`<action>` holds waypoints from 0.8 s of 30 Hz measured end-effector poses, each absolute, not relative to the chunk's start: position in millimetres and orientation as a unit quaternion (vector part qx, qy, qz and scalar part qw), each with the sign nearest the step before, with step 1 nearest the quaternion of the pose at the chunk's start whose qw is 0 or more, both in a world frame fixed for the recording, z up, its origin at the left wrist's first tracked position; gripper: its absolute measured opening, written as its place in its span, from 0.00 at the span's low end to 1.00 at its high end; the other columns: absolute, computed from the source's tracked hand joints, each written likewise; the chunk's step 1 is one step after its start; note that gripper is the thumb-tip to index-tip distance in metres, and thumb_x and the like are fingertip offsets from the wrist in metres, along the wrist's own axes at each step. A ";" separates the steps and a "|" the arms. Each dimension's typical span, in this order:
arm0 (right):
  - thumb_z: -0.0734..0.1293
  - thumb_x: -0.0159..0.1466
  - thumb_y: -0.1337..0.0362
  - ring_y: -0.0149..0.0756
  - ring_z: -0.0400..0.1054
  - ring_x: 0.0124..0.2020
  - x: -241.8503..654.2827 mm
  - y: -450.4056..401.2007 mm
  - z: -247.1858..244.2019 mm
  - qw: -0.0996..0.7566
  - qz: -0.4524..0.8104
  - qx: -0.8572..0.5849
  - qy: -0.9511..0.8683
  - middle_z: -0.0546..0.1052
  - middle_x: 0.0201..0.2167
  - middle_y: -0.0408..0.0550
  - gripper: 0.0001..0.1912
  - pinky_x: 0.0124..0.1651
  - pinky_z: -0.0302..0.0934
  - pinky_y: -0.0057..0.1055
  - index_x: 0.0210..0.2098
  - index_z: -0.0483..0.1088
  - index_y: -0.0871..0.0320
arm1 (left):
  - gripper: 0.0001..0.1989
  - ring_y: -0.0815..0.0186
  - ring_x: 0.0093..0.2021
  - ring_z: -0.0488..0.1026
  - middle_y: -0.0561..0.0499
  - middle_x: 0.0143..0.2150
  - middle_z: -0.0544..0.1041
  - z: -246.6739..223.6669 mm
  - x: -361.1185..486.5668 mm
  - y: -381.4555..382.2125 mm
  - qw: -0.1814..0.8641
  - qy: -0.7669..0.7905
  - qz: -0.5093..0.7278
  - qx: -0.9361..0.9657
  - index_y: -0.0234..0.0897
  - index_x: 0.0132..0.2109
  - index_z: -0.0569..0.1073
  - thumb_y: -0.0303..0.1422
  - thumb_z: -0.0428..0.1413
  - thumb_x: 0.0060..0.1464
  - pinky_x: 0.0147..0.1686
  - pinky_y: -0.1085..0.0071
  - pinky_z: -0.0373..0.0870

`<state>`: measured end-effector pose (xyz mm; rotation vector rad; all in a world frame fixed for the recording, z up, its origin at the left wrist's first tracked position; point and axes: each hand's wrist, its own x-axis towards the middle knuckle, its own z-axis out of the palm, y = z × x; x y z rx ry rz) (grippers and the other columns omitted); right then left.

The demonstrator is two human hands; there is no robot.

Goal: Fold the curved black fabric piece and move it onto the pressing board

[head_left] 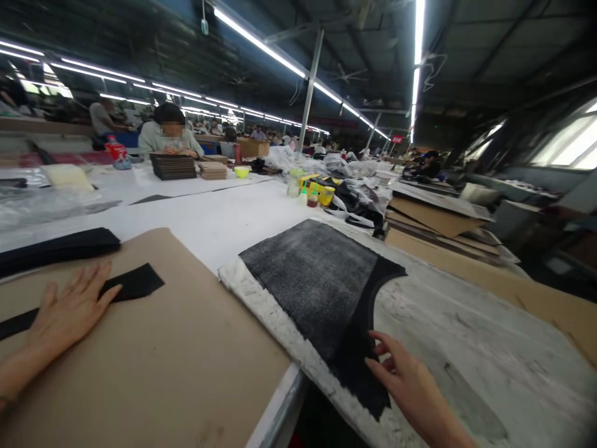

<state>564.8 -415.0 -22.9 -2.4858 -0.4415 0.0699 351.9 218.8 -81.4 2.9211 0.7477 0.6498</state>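
My left hand [74, 305] lies flat with its fingers spread, pressing on a narrow black strip of material [140, 281] that widens to an angled end. Under it is a large tan board [186, 336]. Just beyond the fingers rests a thick black stack or fold of material [60, 249]. My right hand [405, 379] is at the curved edge of a black cut sheet [312, 280], thumb and forefinger apart, their tips touching or very near it. Most of that sheet has a greyish, worn-looking surface. It lies on a pale, rough-edged slab [438, 348].
Across the white table [224, 211] a person [170, 134] sits behind a dark stack of pieces [173, 167]. Small bottles [312, 198] and a yellow box [317, 185] stand near crumpled plastic. Stacked brown boards [433, 218] lie at right. A gap separates tan board and slab.
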 end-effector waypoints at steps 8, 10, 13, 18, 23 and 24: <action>0.61 0.57 0.61 0.40 0.70 0.33 564.3 -418.6 -13.2 0.276 0.078 -0.950 -0.123 0.72 0.38 0.48 0.24 0.38 0.60 0.35 0.54 0.62 0.57 | 0.21 0.47 0.60 0.64 0.42 0.59 0.68 -27.1 421.4 35.8 0.108 0.123 0.296 0.941 0.40 0.57 0.67 0.40 0.43 0.61 0.60 0.44 0.60; 0.62 0.59 0.64 0.40 0.71 0.35 562.6 -415.5 -10.2 0.262 0.092 -0.955 -0.109 0.72 0.38 0.47 0.24 0.38 0.60 0.34 0.55 0.59 0.58 | 0.17 0.56 0.58 0.67 0.48 0.59 0.69 -26.1 438.3 -23.0 0.129 0.058 0.265 0.954 0.42 0.54 0.70 0.37 0.44 0.62 0.59 0.55 0.66; 0.62 0.61 0.67 0.41 0.70 0.36 558.0 -409.8 -5.0 0.213 0.085 -0.967 -0.111 0.72 0.39 0.48 0.25 0.39 0.59 0.34 0.57 0.57 0.60 | 0.15 0.60 0.61 0.64 0.47 0.60 0.68 -22.9 453.8 -101.4 0.178 -0.074 0.239 0.952 0.40 0.52 0.71 0.31 0.45 0.63 0.61 0.59 0.64; 0.61 0.61 0.72 0.41 0.69 0.38 551.0 -405.9 -0.2 0.148 0.079 -0.976 -0.136 0.72 0.41 0.50 0.23 0.40 0.56 0.34 0.56 0.58 0.61 | 0.18 0.60 0.63 0.60 0.47 0.60 0.68 -13.0 469.0 -173.6 0.221 -0.168 0.195 0.941 0.38 0.55 0.68 0.22 0.47 0.60 0.62 0.57 0.63; 0.61 0.59 0.72 0.38 0.69 0.34 554.6 -412.1 -3.6 0.220 0.104 -0.963 -0.113 0.73 0.31 0.42 0.23 0.37 0.56 0.33 0.54 0.59 0.58 | 0.20 0.59 0.60 0.63 0.48 0.56 0.71 -19.6 480.9 -183.6 0.235 -0.158 0.184 0.941 0.36 0.57 0.66 0.21 0.51 0.58 0.61 0.57 0.64; 0.61 0.58 0.71 0.38 0.68 0.32 556.3 -414.1 -5.6 0.248 0.103 -0.957 -0.107 0.72 0.29 0.40 0.24 0.37 0.56 0.33 0.54 0.58 0.58 | 0.21 0.58 0.60 0.63 0.48 0.56 0.71 -21.1 481.5 -183.1 0.236 -0.157 0.186 0.941 0.37 0.57 0.66 0.21 0.50 0.58 0.61 0.56 0.64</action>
